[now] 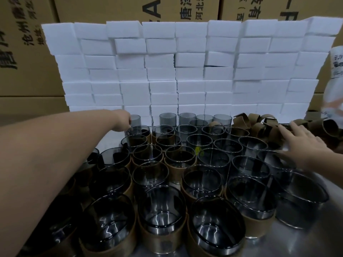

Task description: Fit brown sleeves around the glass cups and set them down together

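Note:
Many smoked glass cups stand packed together on the table, several of them wearing brown sleeves [161, 236]. Bare glass cups [168, 118] line the back row. Loose brown sleeves [258, 124] lie heaped at the back right. My left hand [123, 121] reaches far back on the left and sits against a bare cup [135, 118]; its fingers are hidden behind the hand. My right hand [304, 145] hovers with fingers spread, just short of the sleeve heap and above the cups on the right. It holds nothing.
A wall of stacked white foam blocks [185, 71] stands right behind the cups, with printed cardboard boxes [27, 52] behind it. A white bag [336, 71] hangs at the right edge. Bare metal tabletop [315, 243] shows at the front right.

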A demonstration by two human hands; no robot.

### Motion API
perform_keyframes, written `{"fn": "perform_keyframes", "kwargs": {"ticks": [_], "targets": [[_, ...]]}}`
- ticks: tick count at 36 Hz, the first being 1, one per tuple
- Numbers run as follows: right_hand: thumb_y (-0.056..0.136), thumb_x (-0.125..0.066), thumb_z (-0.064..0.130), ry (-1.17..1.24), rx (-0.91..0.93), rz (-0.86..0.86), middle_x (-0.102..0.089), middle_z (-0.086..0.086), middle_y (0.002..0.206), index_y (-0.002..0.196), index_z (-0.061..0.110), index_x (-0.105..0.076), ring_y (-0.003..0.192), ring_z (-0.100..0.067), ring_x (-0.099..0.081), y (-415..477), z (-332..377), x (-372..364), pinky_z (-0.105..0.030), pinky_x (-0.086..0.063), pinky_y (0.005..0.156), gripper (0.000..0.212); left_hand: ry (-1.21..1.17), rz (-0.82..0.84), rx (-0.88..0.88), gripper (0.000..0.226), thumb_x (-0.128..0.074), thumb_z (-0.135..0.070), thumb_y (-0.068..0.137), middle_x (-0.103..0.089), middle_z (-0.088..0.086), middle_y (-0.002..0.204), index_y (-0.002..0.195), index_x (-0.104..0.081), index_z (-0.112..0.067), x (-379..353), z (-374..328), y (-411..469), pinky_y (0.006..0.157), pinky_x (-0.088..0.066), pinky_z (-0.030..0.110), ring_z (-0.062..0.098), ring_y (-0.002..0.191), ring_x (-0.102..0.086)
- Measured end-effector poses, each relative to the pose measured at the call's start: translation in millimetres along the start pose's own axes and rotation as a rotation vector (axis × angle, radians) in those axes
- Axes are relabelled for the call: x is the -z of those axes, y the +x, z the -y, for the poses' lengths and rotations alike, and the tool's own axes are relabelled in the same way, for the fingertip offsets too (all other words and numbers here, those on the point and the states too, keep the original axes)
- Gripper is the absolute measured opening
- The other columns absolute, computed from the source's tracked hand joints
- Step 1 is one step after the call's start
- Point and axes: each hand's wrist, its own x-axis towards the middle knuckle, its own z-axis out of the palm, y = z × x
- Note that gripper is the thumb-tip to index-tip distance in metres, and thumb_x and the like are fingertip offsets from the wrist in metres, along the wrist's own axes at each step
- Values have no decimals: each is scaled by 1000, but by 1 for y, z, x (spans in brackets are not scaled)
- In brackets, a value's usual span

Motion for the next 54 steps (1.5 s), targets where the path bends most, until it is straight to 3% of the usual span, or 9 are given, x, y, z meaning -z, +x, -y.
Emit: {"fn": "perform_keyframes", "kwargs": {"ticks": [10, 18, 24, 29, 32, 35, 39, 44, 54], "targets": [[89, -57, 41, -15, 20, -44, -19, -6, 155, 149, 23, -15, 137, -31, -28, 4, 5, 1, -45, -32, 104, 76, -25, -85, 7, 29, -59, -27, 89, -62, 14, 106, 102, -66, -2, 2, 4, 2, 76, -46, 32, 28, 92, -57], [85, -57, 25, -93, 36, -153, -46, -12, 120, 133, 21, -41, 113, -33, -44, 3, 13, 9, -41, -40, 87, 50, -184, -236, 65, 31, -45, -24, 95, -46, 22, 124, 114, -60, -4, 18, 8, -6, 76, -43, 32, 28, 86, -49], [76, -71, 29, -213, 4, -126, -43, -7, 107, 123, 22, -48, 106, -27, -45, 3, 21, 22, -36, -41, 83, 53, -538, -475, 134, 33, -39, -17, 91, -55, 29, 113, 105, -59, 5, 47, 11, -18, 81, -43, 38, 39, 102, -55], [86, -57, 22, -240, -16, -200, -49, -9, 113, 119, 15, -47, 108, -28, -49, 4, 19, 17, -36, -42, 82, 35, -1035, -585, 348, 44, -27, -28, 99, -42, 15, 138, 133, -39, -4, 72, -10, -34, 102, -36, 38, 32, 123, -43], [88, -53, 21, -272, -7, -218, -54, -8, 112, 114, 14, -45, 101, -27, -57, 2, 16, 13, -33, -39, 70, 28, -1318, -647, 377, 46, -26, -32, 99, -45, 11, 138, 134, -40, -4, 78, -21, -42, 98, -37, 35, 30, 123, -46], [91, -46, 20, -362, 8, -251, -58, -5, 109, 108, 16, -44, 96, -23, -61, -3, 13, 12, -30, -34, 66, 18, -1564, -638, 341, 44, -29, -30, 97, -54, 15, 131, 129, -48, -6, 81, -34, -58, 83, -46, 33, 31, 119, -53], [92, -40, 18, -384, 17, -303, -59, -6, 108, 102, 15, -44, 97, -24, -60, -12, 10, 19, -31, -30, 67, 11, -1941, -556, 454, 39, -29, -27, 97, -55, 8, 132, 128, -50, -14, 87, -56, -83, 99, -41, 35, 25, 119, -53], [89, -39, 10, -310, -45, -317, -57, -14, 112, 108, 9, -48, 103, -31, -57, -23, 10, 48, -35, -34, 72, 21, -2134, -353, 445, 28, -29, -25, 96, -56, 4, 78, 87, -54, -15, 82, -80, -126, 49, -35, 19, 17, 55, -46], [94, -42, 14, 30, 10, -430, -54, -20, 115, 114, 6, -60, 94, -37, -56, -55, 26, 110, -33, -33, 68, 28, -2322, -93, 440, 26, -33, -31, 92, -48, 4, 69, 74, -42, -15, 68, -93, -183, 52, -37, 23, 20, 62, -48]]}}
